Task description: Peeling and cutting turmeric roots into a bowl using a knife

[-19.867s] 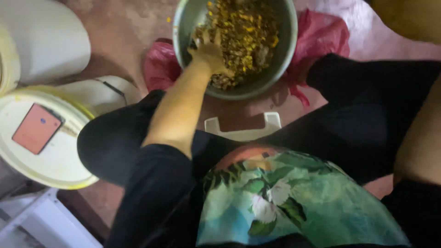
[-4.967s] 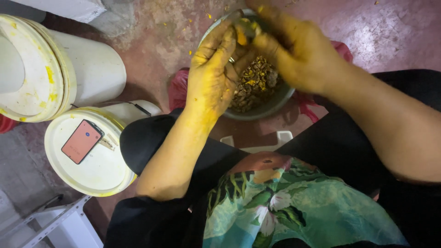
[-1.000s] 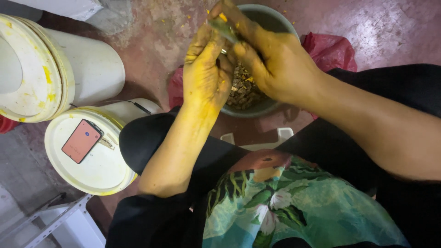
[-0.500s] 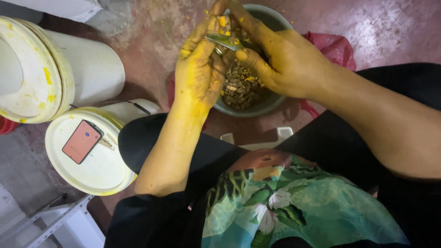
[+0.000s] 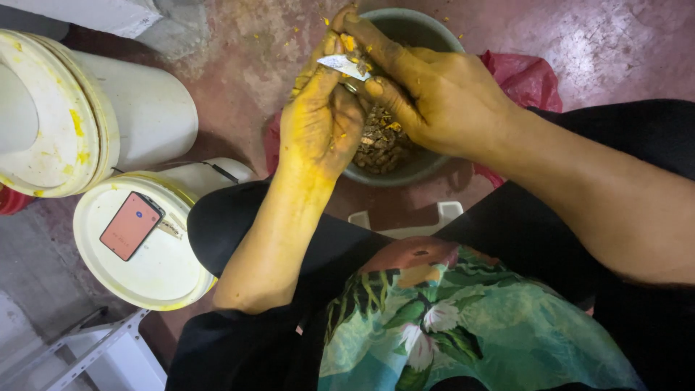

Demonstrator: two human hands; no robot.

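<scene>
Both yellow-stained hands are meeting above a round grey metal bowl of brown and yellow root pieces, standing on the reddish floor over a red plastic bag. The right hand is gripping a small silver blade between thumb and fingers, pressing it against a piece pinched in the curled left hand. A phone with an orange screen is lying on a white bucket lid nearby.
</scene>
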